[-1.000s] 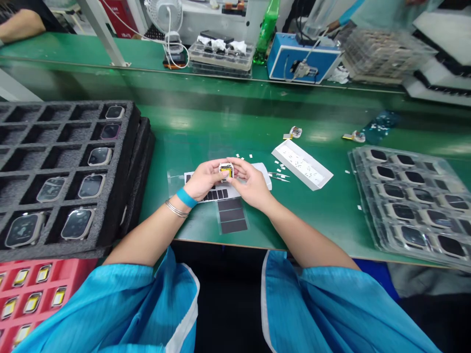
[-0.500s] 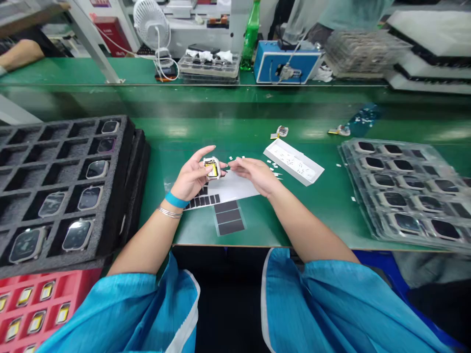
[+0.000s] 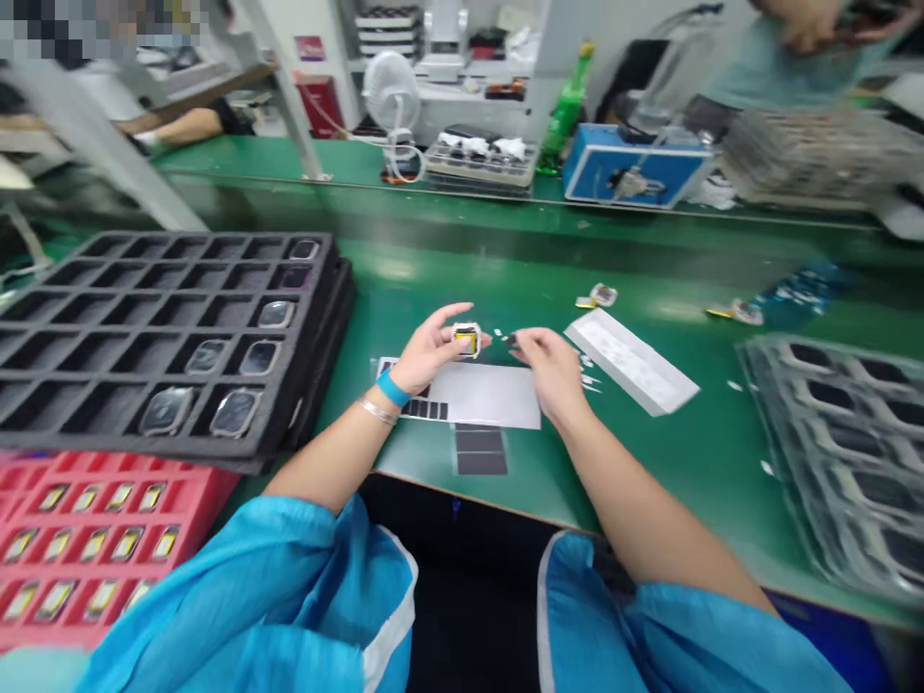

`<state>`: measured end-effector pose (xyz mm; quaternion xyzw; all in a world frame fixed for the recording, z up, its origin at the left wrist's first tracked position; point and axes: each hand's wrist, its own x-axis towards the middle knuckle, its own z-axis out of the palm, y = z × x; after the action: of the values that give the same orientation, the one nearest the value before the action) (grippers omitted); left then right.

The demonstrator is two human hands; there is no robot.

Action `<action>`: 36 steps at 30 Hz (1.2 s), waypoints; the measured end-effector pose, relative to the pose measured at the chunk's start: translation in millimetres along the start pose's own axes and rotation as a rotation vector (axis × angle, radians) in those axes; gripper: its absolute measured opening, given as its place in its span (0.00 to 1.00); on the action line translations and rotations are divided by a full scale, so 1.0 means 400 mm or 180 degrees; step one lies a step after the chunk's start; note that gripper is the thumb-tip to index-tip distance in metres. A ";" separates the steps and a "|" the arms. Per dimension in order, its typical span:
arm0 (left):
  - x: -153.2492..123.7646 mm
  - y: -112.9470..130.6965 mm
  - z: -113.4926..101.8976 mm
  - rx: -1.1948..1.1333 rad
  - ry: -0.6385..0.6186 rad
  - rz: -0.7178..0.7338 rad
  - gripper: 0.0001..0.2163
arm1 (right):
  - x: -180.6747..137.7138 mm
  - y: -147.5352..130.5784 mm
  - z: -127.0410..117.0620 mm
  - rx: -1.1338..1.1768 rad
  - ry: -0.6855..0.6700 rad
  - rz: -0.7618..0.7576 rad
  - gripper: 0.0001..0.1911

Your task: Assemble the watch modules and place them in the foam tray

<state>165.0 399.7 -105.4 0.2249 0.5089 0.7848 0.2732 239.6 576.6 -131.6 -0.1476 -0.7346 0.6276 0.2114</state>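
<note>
My left hand (image 3: 425, 358) holds an open smartwatch case (image 3: 467, 339) between thumb and fingers; a yellow-marked part shows inside its pale frame. To its right, apart from it, my right hand (image 3: 554, 373) is closed in a pinch on a small dark piece (image 3: 511, 340), too small to name. Under the hands lies a white sheet (image 3: 498, 393) with rows of black stickers (image 3: 429, 410) along its left part. Nearer the table edge is a clear backing with dark rectangular patches (image 3: 481, 450).
A black foam tray (image 3: 217, 332) with several watches stands left, above a red tray (image 3: 192, 486) of yellow-marked parts. A long white box (image 3: 631, 361) lies right of my hands, near paper scraps (image 3: 588, 364). Clear plastic trays (image 3: 786, 462) of watches are stacked farther right.
The view has swung left, so the table's things appear farther right. My right hand has drawn away from the watch case and its fingers have curled into a pinch.
</note>
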 end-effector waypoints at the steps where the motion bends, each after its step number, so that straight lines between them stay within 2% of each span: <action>1: -0.006 0.011 -0.002 -0.0125 0.0205 -0.0056 0.28 | 0.002 0.012 0.004 -0.0079 -0.0066 -0.0069 0.21; 4: -0.066 0.077 -0.007 -0.0656 0.0673 -0.0246 0.18 | -0.004 0.041 0.018 -0.0846 -0.0713 -0.0570 0.26; 6: -0.141 0.136 -0.004 -0.0942 0.0668 -0.0335 0.15 | -0.014 0.054 0.023 -0.1614 -0.1116 -0.1108 0.31; 8: -0.229 0.197 -0.002 -0.0905 0.0550 -0.0374 0.16 | -0.019 0.062 0.019 -0.2298 -0.1281 -0.1581 0.33; 10: -0.307 0.253 -0.011 -0.0468 0.0631 -0.0275 0.20 | -0.015 0.067 0.009 -0.2708 -0.1290 -0.1829 0.33; 13: -0.368 0.325 -0.068 0.0813 0.1307 0.0269 0.26 | 0.005 0.068 -0.010 -0.2921 -0.1215 -0.1942 0.32; 16: -0.353 0.385 -0.184 0.2562 0.2273 0.0976 0.30 | 0.018 0.057 -0.021 -0.2777 -0.1178 -0.1823 0.31; 18: -0.321 0.422 -0.278 0.3578 0.2722 0.1090 0.26 | 0.012 0.039 -0.021 -0.2533 -0.1103 -0.1654 0.29; 21: -0.274 0.464 -0.392 0.4708 0.2975 0.0488 0.20 | -0.007 -0.001 -0.022 -0.2135 -0.0918 -0.1386 0.26; 23: -0.252 0.474 -0.433 0.5138 0.2908 -0.0106 0.19 | -0.010 -0.033 -0.030 -0.1921 -0.0726 -0.1278 0.26; 25: -0.239 0.471 -0.450 0.5403 0.2738 -0.0589 0.18 | 0.014 -0.067 -0.050 -0.1698 -0.0441 -0.1303 0.26; 27: -0.233 0.460 -0.453 0.5613 0.2627 -0.0907 0.18 | 0.072 -0.098 -0.087 -0.1530 -0.0081 -0.1335 0.26; 29: -0.233 0.449 -0.444 0.5675 0.2588 -0.0921 0.18 | 0.156 -0.121 -0.141 -0.1593 0.0345 -0.1099 0.28; 30: -0.237 0.444 -0.431 0.5641 0.2536 -0.0723 0.17 | 0.200 -0.127 -0.170 -0.1786 0.0585 -0.0844 0.28; 32: -0.251 0.433 -0.378 0.5402 0.2361 0.0075 0.16 | 0.280 -0.128 -0.219 -0.2208 0.0902 -0.0169 0.29; 34: -0.273 0.418 -0.287 0.5025 0.2051 0.1023 0.16 | 0.337 -0.114 -0.239 -0.2450 0.0996 0.0393 0.30; 35: -0.282 0.406 -0.232 0.4854 0.1911 0.1311 0.17 | 0.356 -0.104 -0.236 -0.2515 0.0991 0.0630 0.31; 36: -0.288 0.390 -0.174 0.4791 0.1731 0.1379 0.18 | 0.369 -0.093 -0.227 -0.2559 0.0983 0.0827 0.32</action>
<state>176.2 225.2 3.1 0.2430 0.8917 0.2967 -0.2403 158.3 719.5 -65.3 -0.4010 -0.8553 0.2842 0.1639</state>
